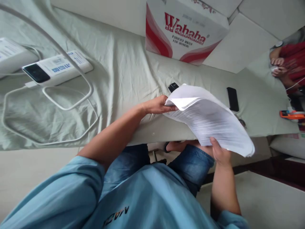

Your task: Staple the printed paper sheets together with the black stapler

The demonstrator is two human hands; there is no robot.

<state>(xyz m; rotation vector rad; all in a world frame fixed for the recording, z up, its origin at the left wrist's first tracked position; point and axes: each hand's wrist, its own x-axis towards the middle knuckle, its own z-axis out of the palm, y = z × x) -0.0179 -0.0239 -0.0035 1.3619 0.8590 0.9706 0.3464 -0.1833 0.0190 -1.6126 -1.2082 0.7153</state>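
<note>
A thick sheaf of printed paper sheets [214, 119] is held up over the front edge of the cloth-covered table, bowed in the middle. My left hand [156, 105] grips its left end, the fingers partly hidden by the paper. At the lower right edge, my right hand [221, 154] pinches the sheets with the thumb on top and the fingers underneath. The top sheet's near corner curls up beside my left hand. Just behind the paper lies a small black object [173, 87], partly covered and of a kind I cannot make out.
A black phone [233, 99] lies right of the papers. A Wahaha water carton [186, 35] stands at the back. To the left, a white device with a dark panel [59, 67] sits among looped white cables [69, 140]. Another person's hands [279, 67] and an orange object [292, 114] are at far right.
</note>
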